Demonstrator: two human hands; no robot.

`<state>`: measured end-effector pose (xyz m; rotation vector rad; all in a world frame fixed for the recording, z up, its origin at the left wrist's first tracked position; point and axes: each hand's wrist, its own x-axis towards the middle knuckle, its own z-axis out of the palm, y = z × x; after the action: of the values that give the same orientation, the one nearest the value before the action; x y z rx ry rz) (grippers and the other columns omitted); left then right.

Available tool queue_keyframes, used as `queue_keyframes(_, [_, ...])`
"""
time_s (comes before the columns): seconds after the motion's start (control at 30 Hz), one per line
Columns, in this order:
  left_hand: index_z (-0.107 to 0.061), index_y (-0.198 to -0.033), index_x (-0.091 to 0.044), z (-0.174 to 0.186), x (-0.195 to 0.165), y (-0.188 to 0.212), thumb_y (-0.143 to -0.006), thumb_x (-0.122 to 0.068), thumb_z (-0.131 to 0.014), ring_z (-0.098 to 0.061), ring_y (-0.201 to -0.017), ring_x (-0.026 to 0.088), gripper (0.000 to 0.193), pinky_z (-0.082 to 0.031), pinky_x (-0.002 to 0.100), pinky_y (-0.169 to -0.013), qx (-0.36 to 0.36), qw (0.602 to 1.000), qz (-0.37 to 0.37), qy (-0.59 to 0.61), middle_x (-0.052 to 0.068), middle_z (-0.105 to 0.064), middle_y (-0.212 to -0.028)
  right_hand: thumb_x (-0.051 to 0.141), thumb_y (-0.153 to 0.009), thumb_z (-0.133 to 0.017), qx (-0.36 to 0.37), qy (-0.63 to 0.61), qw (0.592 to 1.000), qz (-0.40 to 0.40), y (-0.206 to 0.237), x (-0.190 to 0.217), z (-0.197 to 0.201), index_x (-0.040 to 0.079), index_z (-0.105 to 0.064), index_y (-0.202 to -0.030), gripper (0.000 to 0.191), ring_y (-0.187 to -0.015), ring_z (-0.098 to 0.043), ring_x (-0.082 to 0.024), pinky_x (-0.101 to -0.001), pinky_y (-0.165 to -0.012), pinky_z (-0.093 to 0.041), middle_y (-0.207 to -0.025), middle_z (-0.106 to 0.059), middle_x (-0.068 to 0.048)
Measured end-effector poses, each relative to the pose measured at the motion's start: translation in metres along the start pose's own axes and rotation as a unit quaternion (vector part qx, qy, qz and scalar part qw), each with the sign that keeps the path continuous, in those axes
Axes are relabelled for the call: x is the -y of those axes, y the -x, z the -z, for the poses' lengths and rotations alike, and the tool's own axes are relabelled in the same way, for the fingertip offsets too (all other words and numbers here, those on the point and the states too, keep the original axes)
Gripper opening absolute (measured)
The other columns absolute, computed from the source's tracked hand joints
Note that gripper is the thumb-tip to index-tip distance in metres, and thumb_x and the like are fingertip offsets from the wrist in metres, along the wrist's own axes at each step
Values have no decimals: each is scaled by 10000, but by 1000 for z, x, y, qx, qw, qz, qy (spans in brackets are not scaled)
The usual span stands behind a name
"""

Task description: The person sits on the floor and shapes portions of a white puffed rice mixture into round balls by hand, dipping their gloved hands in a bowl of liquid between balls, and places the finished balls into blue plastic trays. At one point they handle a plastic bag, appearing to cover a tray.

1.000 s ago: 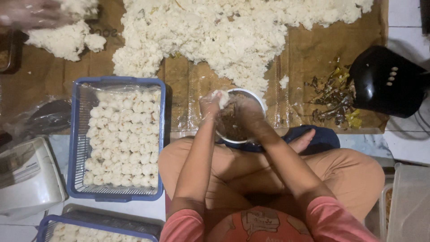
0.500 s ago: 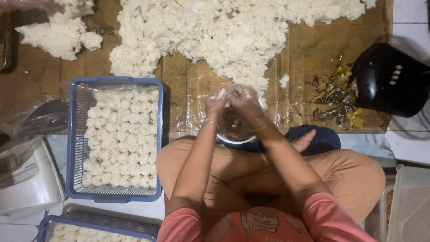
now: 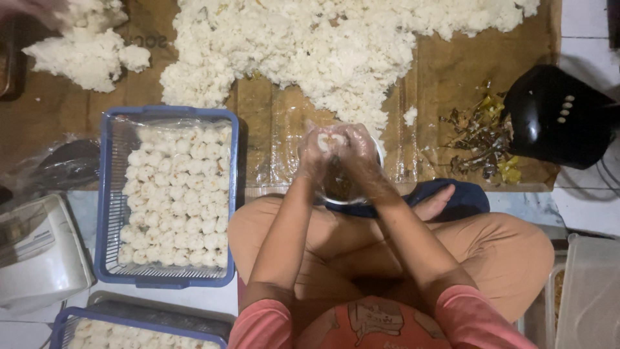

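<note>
Both my hands, in thin clear plastic gloves, are pressed together over a small white bowl point(image 3: 336, 194) with a dark filling inside. My left hand point(image 3: 314, 153) and my right hand point(image 3: 356, 150) cup a lump of white rice point(image 3: 330, 139) between the fingers. Beyond them a big heap of cooked white rice point(image 3: 323, 45) is spread on brown paper. To my left stands a blue plastic basket point(image 3: 104, 213) lined with clear plastic and filled with rows of white rice balls point(image 3: 177, 194).
A smaller rice pile point(image 3: 87, 55) lies far left, with another person's hand at the top left corner. A black fan base point(image 3: 558, 116) and leaf scraps point(image 3: 481, 139) sit right. A white appliance point(image 3: 39, 255), a second blue basket point(image 3: 129, 329) and a clear lidded tub point(image 3: 591, 291) flank me.
My hands have lifted slightly off the bowl and closed together around the rice lump. The view has shifted a little.
</note>
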<state>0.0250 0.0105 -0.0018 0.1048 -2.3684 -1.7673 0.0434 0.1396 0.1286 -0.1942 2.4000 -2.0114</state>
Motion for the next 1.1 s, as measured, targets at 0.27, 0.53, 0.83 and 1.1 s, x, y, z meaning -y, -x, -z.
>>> queue_keyframes(0.27, [-641,-1186,76,-8,29,-2,-1124,-322,-583,-567,-920,338,408,-481,449,-766,22,936,174,306,227,-622,-1086,86,-933,-702,103,364,910,168,2,-13,-6,44,-754,-1018,108,-1025,-674,-284,-409,-890,-563,-1054,-707,-119])
queue_keyframes(0.53, [-488,-1460,-55,14,-45,-2,-967,-634,-317,-494,-1305,354,780,-434,519,-1069,69,823,421,375,185,-524,-1405,123,-1015,-635,60,405,860,303,-2,-11,-18,30,-686,-1210,222,-1086,-690,-293,-406,-912,-580,-1211,-707,-150])
queue_keyframes(0.83, [-694,-1133,85,2,-17,-5,-1046,-541,-507,-659,-671,234,659,-535,330,-566,37,929,303,208,193,-687,-861,147,-1048,-586,28,282,957,66,-33,-52,6,13,-653,-1257,258,-1058,-659,-302,-404,-904,-548,-1186,-690,-152])
queue_keyframes(1.1, [-753,-1108,-31,-25,15,-26,-939,-276,-700,-712,-873,155,302,-571,268,-751,-25,860,287,421,79,-761,-986,169,-1076,-542,-29,-88,994,-50,-11,-2,-4,-1,-625,-1300,293,-1032,-632,-311,-402,-897,-519,-1163,-674,-155])
